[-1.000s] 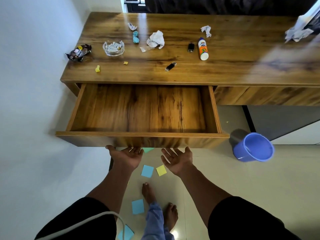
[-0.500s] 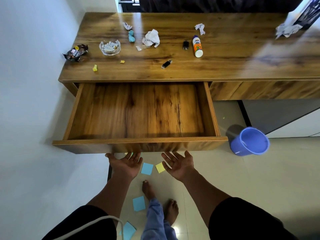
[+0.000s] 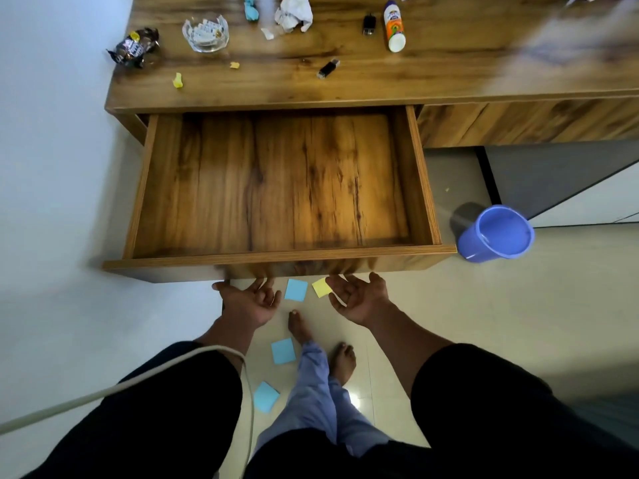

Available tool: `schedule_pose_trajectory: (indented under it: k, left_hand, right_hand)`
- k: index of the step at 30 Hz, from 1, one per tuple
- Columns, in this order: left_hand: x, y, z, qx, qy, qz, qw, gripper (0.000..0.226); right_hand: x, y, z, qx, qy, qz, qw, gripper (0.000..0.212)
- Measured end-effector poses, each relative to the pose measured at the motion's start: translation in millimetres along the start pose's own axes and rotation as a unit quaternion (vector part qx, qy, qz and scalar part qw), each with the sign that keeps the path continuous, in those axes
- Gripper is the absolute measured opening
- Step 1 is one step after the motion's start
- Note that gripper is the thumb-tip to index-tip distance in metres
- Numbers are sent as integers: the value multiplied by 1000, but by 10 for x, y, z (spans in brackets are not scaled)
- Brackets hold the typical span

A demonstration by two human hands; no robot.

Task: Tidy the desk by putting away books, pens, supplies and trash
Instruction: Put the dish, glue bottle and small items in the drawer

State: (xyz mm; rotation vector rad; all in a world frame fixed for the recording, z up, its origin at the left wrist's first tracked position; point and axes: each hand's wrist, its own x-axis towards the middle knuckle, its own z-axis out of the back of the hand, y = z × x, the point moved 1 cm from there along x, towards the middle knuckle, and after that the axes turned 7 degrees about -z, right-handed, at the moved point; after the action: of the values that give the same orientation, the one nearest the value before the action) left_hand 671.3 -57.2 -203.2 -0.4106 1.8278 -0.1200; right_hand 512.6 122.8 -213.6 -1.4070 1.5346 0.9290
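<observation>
A wooden desk (image 3: 432, 77) has its wide drawer (image 3: 280, 261) pulled far out, with nothing inside. My left hand (image 3: 250, 300) and my right hand (image 3: 358, 299) are palm-up just under the drawer's front board, fingers spread, holding nothing. On the desktop lie a crumpled white tissue (image 3: 293, 12), a glue bottle (image 3: 394, 26), a small black stick (image 3: 327, 69), a black clip-like item (image 3: 369, 23), a glass dish (image 3: 205, 33), a snack wrapper (image 3: 134, 47), a teal scrap (image 3: 249, 6) and yellow paper bits (image 3: 177, 80).
A blue bucket (image 3: 496, 238) stands on the floor right of the drawer. Blue sticky notes (image 3: 296, 290) and a yellow sticky note (image 3: 321, 287) lie on the tiles around my bare feet (image 3: 301, 328). A white wall runs along the left. A white cable (image 3: 103, 394) crosses my left sleeve.
The drawer has slid further out toward me and the view has tilted down, cutting off the desk's far edge. Both hands stay open, palm-up, under the drawer front.
</observation>
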Motion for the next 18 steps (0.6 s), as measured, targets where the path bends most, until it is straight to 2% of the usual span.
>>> schedule_pose_trajectory:
  k: [9, 12, 14, 16, 17, 18]
  left_hand:
    - [-92, 68, 215, 40, -38, 39, 998, 88]
    - [-63, 93, 325, 53, -35, 47, 997, 76]
    - [-49, 116, 425, 99, -1, 51, 994, 62]
    - [-76, 114, 510, 242, 28, 55, 968, 50]
    - [-120, 99, 514, 355, 45, 57, 932, 45]
    - [-183, 88, 485, 477, 68, 55, 875, 43]
  right_hand:
    - [-49, -184, 185, -1, -41, -9, 999, 53]
    - [-73, -261, 280, -24, -35, -5, 999, 41]
    - [-124, -292, 331, -72, -23, -11, 997, 30]
    - [-183, -290, 360, -193, -24, -30, 980, 21]
    - [-210, -272, 356, -290, -29, -38, 956, 20]
    - [-238, -254, 327, -395, -34, -38, 917, 22]
